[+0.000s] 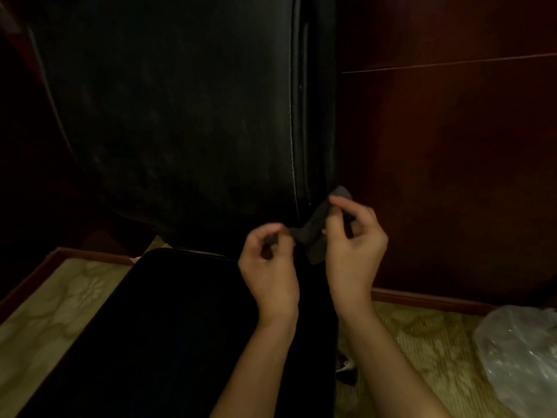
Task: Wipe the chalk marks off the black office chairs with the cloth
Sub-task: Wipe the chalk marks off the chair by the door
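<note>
Now the cloth is pinched between left hand and right hand; a clean face should be folded outward (judged) before the chair back is wiped.

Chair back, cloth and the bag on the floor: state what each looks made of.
Chair back: black leather or leatherette, going by its dull sheen and stitched seam. Cloth: soft dark fabric, crumpled between the left hand and right hand. Bag: thin clear plastic, wrinkled and glinting.
</note>
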`<state>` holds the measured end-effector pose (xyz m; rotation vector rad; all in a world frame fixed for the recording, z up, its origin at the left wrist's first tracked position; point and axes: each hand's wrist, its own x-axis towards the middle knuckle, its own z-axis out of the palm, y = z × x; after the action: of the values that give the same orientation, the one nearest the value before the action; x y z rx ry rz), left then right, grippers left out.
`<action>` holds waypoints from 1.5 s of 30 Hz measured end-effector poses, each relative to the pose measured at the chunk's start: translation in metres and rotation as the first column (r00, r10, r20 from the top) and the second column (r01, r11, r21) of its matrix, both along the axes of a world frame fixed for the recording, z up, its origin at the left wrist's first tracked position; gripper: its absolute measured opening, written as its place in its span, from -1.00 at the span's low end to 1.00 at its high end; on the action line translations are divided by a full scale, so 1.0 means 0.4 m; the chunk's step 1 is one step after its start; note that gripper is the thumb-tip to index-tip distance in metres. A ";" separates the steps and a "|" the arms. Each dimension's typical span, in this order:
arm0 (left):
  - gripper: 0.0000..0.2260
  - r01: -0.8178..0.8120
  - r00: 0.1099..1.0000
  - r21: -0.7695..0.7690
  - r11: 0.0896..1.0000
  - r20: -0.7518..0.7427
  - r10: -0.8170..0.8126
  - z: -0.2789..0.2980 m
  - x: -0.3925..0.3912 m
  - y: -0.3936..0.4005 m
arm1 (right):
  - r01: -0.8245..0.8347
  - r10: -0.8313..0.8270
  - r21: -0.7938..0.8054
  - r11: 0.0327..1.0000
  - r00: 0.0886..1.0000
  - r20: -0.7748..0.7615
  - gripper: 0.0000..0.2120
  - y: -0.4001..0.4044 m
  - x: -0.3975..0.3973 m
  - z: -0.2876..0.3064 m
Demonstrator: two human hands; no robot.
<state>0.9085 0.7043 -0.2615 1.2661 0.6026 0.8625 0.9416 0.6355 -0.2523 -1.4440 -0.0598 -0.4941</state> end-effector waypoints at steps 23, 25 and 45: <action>-0.81 -0.075 0.962 0.305 0.949 0.272 -0.012 0.227 0.063 0.104 | 0.002 0.061 -0.191 0.982 0.945 0.322 -0.86 0.042 0.108 0.234; -0.82 -0.086 0.960 0.336 0.938 0.279 -0.012 0.324 0.093 0.136 | 0.001 0.059 -0.171 0.985 0.937 0.344 -0.84 0.063 0.132 0.327; -0.93 -0.076 0.997 0.650 0.756 0.026 0.077 0.277 0.057 0.170 | 0.086 0.090 -0.418 0.904 0.920 0.383 -0.82 0.031 0.070 0.203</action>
<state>0.9314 0.7722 -0.1509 1.8845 0.3548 1.2007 0.9696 0.6480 -0.1710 -1.7521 -0.5237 -0.8030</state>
